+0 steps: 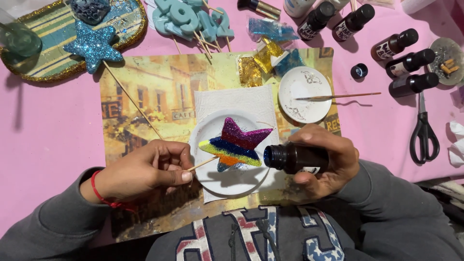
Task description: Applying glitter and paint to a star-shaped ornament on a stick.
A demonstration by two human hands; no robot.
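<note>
Centrally, a pink table (pixel 48 125) is covered by a printed placemat (pixel 145 92), on which a white paper towel (pixel 227 99) and a white plate (pixel 205 140) are laid. Over the plate a glitter star (pixel 239 142), banded in purple, blue, yellow and orange, is held on a thin wooden stick (pixel 203 163); the stick is pinched between thumb and fingers of the left hand (pixel 145 171), at nine o'clock from the star. At three o'clock the right hand (pixel 328 162) is wrapped around a dark open bottle (pixel 295 158), tipped sideways with its mouth just beside the star's lower right point. At one o'clock lie a small white dish (pixel 304 94) and a brush (pixel 338 96). Pouring is judged best done in slow taps, the star being kept over the plate so that loose glitter is caught.
</note>
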